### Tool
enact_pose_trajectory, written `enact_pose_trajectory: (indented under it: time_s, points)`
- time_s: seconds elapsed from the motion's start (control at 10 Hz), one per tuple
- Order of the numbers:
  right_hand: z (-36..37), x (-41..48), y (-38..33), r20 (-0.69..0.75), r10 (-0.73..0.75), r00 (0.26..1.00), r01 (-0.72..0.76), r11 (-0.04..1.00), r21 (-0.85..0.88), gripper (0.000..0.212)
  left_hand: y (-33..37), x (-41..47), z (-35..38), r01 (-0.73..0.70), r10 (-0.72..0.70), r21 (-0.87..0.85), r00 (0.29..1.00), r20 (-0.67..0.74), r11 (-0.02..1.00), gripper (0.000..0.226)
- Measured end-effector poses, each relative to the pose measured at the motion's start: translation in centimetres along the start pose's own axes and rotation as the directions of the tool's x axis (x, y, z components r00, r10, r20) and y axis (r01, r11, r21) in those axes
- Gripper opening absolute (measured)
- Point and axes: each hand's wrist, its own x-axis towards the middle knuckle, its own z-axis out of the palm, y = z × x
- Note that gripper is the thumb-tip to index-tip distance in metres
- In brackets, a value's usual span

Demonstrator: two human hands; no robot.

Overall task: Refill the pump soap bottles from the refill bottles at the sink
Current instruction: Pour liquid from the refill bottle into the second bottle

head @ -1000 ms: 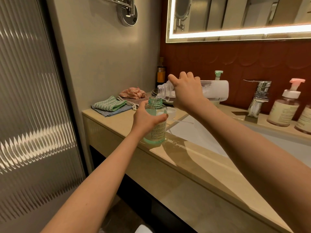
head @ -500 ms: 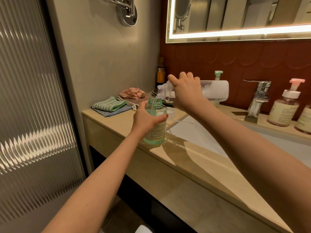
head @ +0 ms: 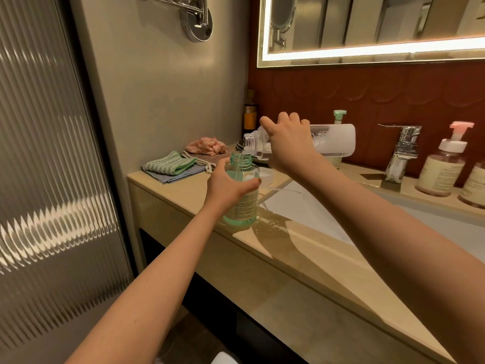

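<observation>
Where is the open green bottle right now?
Head view, centre-left: the green bottle stands on the counter just left of the sink, held by the left hand, under the tilted refill bottle.

Refill btl (head: 333, 140): no visible chg.

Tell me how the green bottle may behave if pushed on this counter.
The green bottle stands beside a puddle on the counter, so it may slide. Its neck is open, so any tip would probably spill. Its wall seems stiff under the grip of the left hand.
</observation>
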Motion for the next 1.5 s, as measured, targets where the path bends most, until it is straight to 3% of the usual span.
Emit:
enact_pose_trajectory:
  time_s: [1.5]
  points:
    - [0.04, 0.16, -0.11, -0.006, -0.014, 1.0, 0.013, 0.999, -0.03, 0.068, 0.27, -0.2, -0.05, -0.013, 0.013, 0.0, 1.0, -0.005, 1.0, 0.071]
